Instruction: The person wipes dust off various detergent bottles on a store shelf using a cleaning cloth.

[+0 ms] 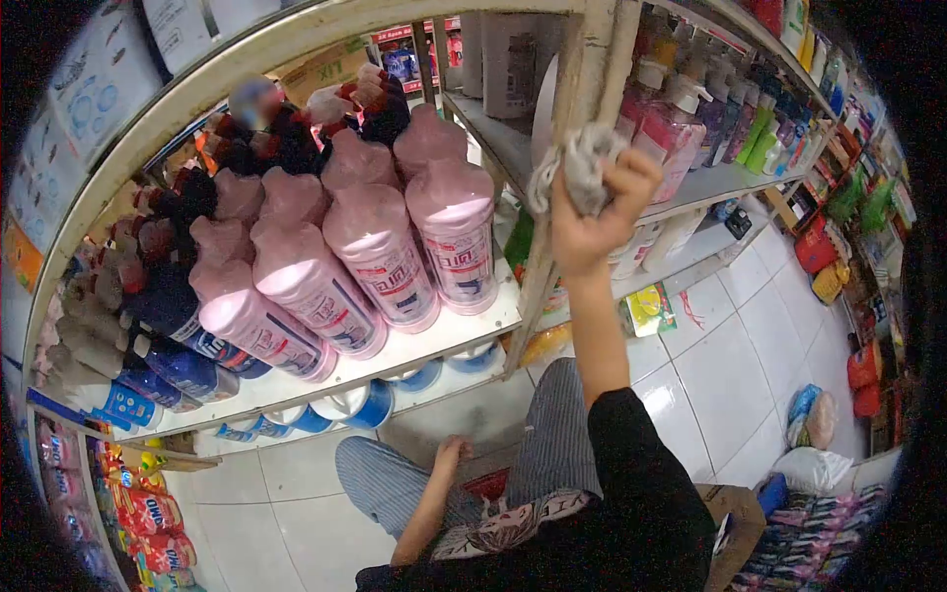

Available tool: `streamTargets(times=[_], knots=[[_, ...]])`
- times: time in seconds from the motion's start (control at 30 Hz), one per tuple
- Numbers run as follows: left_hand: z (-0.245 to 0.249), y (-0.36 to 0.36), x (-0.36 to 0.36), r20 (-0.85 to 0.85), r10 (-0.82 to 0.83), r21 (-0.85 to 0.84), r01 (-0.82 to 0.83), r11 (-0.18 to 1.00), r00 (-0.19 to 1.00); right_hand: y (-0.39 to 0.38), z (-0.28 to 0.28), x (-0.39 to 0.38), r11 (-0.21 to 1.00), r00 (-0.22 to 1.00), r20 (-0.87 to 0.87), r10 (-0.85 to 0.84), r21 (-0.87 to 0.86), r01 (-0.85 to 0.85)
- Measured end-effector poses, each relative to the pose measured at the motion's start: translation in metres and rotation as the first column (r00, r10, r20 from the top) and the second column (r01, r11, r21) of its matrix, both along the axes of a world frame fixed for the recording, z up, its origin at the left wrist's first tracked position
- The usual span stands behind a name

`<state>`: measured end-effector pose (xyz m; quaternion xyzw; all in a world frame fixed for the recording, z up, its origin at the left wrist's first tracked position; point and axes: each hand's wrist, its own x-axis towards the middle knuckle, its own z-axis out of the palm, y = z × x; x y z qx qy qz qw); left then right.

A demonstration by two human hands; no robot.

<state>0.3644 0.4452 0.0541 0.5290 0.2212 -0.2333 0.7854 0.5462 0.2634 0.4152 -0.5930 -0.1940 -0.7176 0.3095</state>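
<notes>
My right hand (598, 212) is raised and closed on a crumpled greyish-white cloth (589, 170). The cloth presses against the upright shelf post (548, 237), whose pale paint looks worn. My left hand (453, 451) hangs low between my knees, next to my striped trouser leg (387, 483). Its fingers are too small and turned away to make out, and I see nothing in it. Left of the post, large pink bottles (450, 237) with printed labels stand in rows on a white shelf (434, 342). Pink pump bottles (669, 133) stand just right of my right hand.
Dark blue bottles (168, 296) fill the shelf's left side. Blue-and-white tubs (357, 403) stand underneath. White floor tiles (720, 365) run to the right, past a yellow-green packet (649, 309). A cardboard box (735, 533) and stacked packs (814, 533) are at lower right.
</notes>
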Motion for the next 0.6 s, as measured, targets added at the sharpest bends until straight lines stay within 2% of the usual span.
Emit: streamTargets(times=[0.13,0.2,0.33,0.4,0.47,0.53,0.57,0.6], knots=[[-0.005,0.001,0.0,-0.004,-0.021,0.079,0.021,0.997,1.0,-0.002,-0.057,-0.005,0.998,0.995,-0.085,0.059,0.031,-0.057],[-0.007,0.003,-0.001,0.006,-0.058,0.068,0.058,0.996,0.998,-0.002,-0.083,-0.009,1.0,0.99,-0.14,-0.013,0.009,0.014],[-0.012,0.003,-0.004,0.004,-0.035,0.024,0.035,0.999,0.999,0.001,-0.128,-0.012,0.999,0.985,-0.169,-0.034,0.02,0.038],[0.0,0.004,-0.001,-0.051,-0.083,0.141,0.09,0.986,0.995,0.002,-0.148,-0.009,0.995,0.985,-0.149,-0.09,0.039,0.096],[0.001,0.003,0.001,-0.089,-0.084,0.153,0.097,0.983,0.992,0.003,-0.165,-0.011,0.996,0.985,-0.162,-0.059,0.058,0.07],[0.005,0.003,0.001,-0.129,-0.087,0.163,0.108,0.981,0.988,0.004,-0.186,-0.019,0.997,0.96,-0.275,-0.052,0.04,0.066],[0.009,0.002,0.001,-0.107,-0.096,0.178,0.114,0.978,0.99,0.005,-0.197,-0.025,0.997,0.96,-0.275,-0.055,0.043,0.069],[0.012,0.001,0.002,-0.084,-0.104,0.191,0.118,0.974,0.991,0.005,-0.209,-0.032,0.997,0.925,-0.372,-0.07,0.016,0.082]])
